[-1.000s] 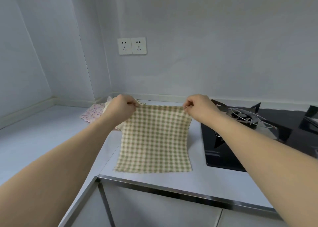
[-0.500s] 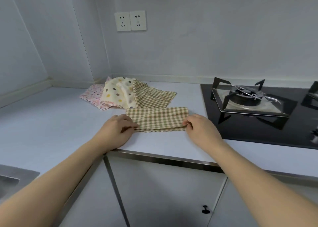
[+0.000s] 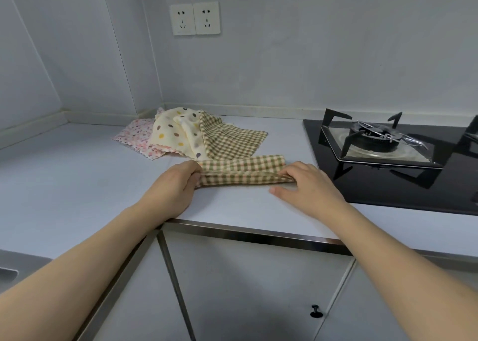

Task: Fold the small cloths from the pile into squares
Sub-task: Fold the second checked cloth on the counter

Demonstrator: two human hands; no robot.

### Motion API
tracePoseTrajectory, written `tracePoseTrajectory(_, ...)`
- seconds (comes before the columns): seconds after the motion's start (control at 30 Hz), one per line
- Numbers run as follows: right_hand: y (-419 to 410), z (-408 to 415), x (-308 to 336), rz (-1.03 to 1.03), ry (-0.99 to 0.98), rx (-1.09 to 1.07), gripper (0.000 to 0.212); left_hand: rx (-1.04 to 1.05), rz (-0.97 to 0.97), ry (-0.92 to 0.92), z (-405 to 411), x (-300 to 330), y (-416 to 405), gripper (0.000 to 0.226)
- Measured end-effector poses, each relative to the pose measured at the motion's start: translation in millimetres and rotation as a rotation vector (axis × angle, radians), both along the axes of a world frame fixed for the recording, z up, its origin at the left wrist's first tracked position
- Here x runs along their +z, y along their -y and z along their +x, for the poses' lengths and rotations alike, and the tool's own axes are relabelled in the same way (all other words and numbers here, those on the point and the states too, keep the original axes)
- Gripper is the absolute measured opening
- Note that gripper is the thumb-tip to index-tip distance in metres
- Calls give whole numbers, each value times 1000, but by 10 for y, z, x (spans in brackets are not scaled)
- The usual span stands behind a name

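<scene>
— How far along does the folding look?

— Early, I'd say. One green checked cloth [image 3: 243, 169] lies on the worktop [image 3: 77, 185] near its front edge, folded once into a long band. It is not a square yet; it seems to need at least one more fold across its length.

— And the hands?

— The left hand [image 3: 176, 185] has its grip on the band's left end, fingers curled round the cloth there. The right hand [image 3: 307, 183] is at the right end, its fingertips tucked into the fold and pinching the layers, thumb lying flat on the worktop.

— What of the rest?

— The pile [image 3: 191, 136] sits just behind the band, towards the wall corner: a second checked cloth [image 3: 232, 139], a cream dotted cloth [image 3: 173, 131] and a pink flowered cloth [image 3: 134, 136], all loose and crumpled or spread, none folded. The second checked cloth touches or nearly touches the band's far edge; I cannot tell which.

— Any finished squares set aside?

— None that I can see. The hob [image 3: 388, 144] stands to the right, apart from the cloths.

— So most is left?

— By my reckoning, yes: finish this one, then three more.
</scene>
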State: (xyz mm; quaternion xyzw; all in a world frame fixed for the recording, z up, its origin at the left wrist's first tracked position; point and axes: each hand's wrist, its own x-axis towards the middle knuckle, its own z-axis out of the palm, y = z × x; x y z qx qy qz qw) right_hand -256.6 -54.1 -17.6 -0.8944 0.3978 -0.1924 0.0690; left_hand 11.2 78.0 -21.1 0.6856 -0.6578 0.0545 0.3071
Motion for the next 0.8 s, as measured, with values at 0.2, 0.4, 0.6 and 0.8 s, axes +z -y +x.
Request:
tracePoseTrajectory(0.2,13,-52,5,139,382,-41,15,8,4,-11,-76,50,-67,11)
tracePoseTrajectory(0.4,-33,-143,47,325,734,-10,4,-1,-50,34,-178,108,-177,16)
tracePoseTrajectory(0.6,-51,-144,52,354,747,10,7,4,-95,-86,-147,110,-185,15)
tracePoseTrajectory(0.8,-32,-129,69,369,839,30,7,6,-62,-339,-198,181,-147,13)
